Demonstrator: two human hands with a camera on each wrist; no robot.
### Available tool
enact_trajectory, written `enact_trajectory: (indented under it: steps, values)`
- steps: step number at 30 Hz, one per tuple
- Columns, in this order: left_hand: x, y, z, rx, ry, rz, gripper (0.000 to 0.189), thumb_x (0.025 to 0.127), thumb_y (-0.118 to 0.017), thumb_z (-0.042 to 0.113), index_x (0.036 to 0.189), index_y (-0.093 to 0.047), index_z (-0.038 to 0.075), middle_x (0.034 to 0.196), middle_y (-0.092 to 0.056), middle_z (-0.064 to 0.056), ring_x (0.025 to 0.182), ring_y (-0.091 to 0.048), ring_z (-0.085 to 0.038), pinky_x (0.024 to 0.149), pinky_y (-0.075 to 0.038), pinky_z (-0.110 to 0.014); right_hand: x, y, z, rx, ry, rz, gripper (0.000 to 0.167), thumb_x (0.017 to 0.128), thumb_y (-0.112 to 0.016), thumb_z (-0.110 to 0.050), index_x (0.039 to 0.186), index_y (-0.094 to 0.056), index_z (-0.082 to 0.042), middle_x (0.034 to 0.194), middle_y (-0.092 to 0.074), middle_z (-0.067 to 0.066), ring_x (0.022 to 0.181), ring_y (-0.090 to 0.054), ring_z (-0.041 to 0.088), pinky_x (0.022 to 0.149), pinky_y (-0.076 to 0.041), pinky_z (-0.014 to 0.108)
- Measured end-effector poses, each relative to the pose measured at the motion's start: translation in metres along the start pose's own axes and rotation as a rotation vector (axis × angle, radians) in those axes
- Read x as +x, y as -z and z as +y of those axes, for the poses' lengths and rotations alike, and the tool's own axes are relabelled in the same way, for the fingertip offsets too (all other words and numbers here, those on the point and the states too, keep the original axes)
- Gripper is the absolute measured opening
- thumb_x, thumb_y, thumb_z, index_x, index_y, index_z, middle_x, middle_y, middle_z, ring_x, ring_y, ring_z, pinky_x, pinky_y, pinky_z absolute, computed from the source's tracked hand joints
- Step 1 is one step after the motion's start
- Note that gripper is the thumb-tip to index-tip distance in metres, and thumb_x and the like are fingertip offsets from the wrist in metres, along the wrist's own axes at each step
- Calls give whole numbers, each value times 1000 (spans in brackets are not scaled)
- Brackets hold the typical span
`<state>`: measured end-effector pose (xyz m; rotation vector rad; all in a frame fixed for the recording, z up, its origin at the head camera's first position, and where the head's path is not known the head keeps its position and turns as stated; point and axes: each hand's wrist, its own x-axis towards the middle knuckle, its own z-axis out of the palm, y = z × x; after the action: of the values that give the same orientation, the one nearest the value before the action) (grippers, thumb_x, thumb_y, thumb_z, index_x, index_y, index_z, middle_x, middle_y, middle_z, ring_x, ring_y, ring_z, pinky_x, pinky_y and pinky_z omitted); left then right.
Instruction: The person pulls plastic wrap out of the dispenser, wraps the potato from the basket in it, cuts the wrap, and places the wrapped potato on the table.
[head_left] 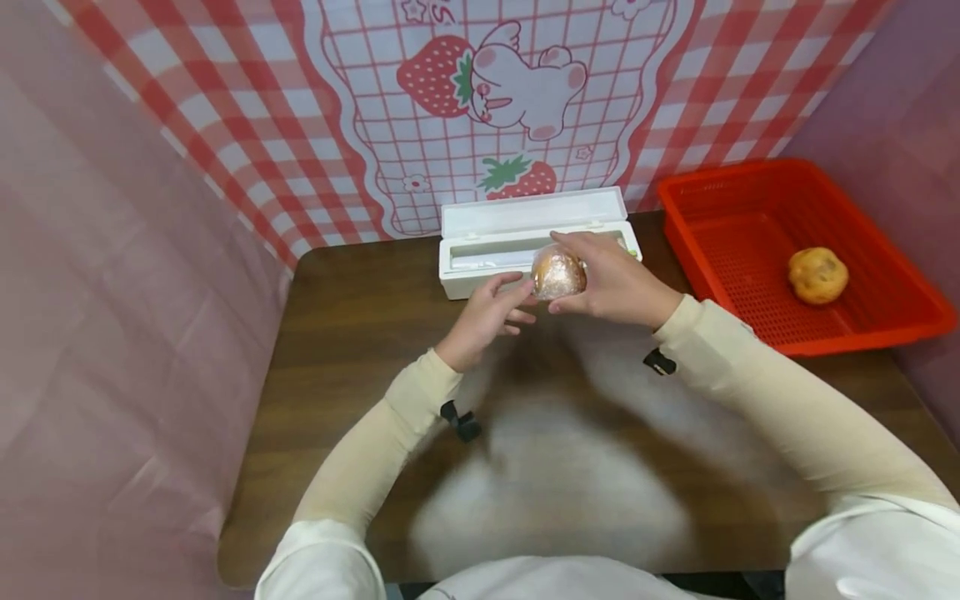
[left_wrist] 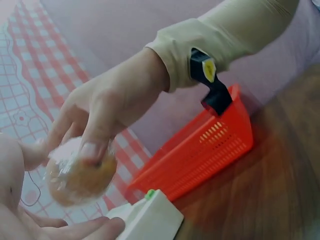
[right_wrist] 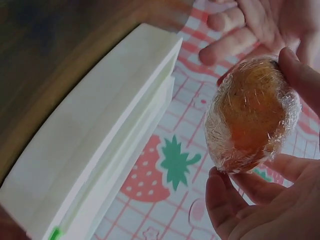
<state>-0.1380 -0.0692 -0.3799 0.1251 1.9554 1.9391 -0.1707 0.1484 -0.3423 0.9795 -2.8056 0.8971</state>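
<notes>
A roundish, yellow-brown potato (head_left: 558, 273) wrapped in crinkled cling film is in the air before the white cling film box. My right hand (head_left: 617, 279) grips it between thumb and fingers, as the right wrist view also shows around the wrapped potato (right_wrist: 252, 115). Just left of it is my left hand (head_left: 487, 320), its fingers spread and loosely bent. Its fingertips come close to the film; whether they touch it I cannot tell. Behind both hands stands the long white cling film box (head_left: 468, 286), its lid (head_left: 532, 214) raised and a pale roll inside.
On the right of the wooden table (head_left: 337, 350) a red plastic basket (head_left: 720, 287) holds one unwrapped potato (head_left: 818, 276). A red-checked cloth (head_left: 247, 125) with strawberries hangs behind the table. Pink cloth (head_left: 135, 333) hangs on the left side.
</notes>
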Motion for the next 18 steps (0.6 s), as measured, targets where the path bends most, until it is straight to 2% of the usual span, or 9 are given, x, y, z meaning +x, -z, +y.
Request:
enact_trajectory:
  steps: [6,9,14,18]
  values:
    - [4,-3,0,-91,42,8,55,102,-60,35,143,-48,2,94,-73,-13,83,-71,-22,69,-58,-35,7,-19,-9,-6,39,12,98,70,-94,-33,148,-45,0,140,-54,21,126,-49,37,103,-42,54]
    - [5,-2,-5,-103,41,36,48,101,-62,32,137,-53,2,86,-71,-7,76,-68,-16,67,-57,-33,9,-28,-10,0,46,19,98,69,-94,-35,149,-46,-1,139,-53,21,125,-49,37,102,-42,54]
    - [5,0,-13,-60,21,88,46,100,-64,31,135,-57,3,97,-70,-10,78,-68,-16,68,-58,-33,11,-38,-8,7,42,13,100,69,-94,-36,150,-44,-3,139,-53,20,120,-50,36,97,-44,53]
    - [4,3,-21,-13,-36,102,45,100,-64,29,134,-58,1,106,-71,-16,81,-68,-17,70,-59,-35,11,-44,-6,-1,56,23,103,69,-95,-38,150,-44,-2,140,-53,22,121,-50,38,100,-42,53]
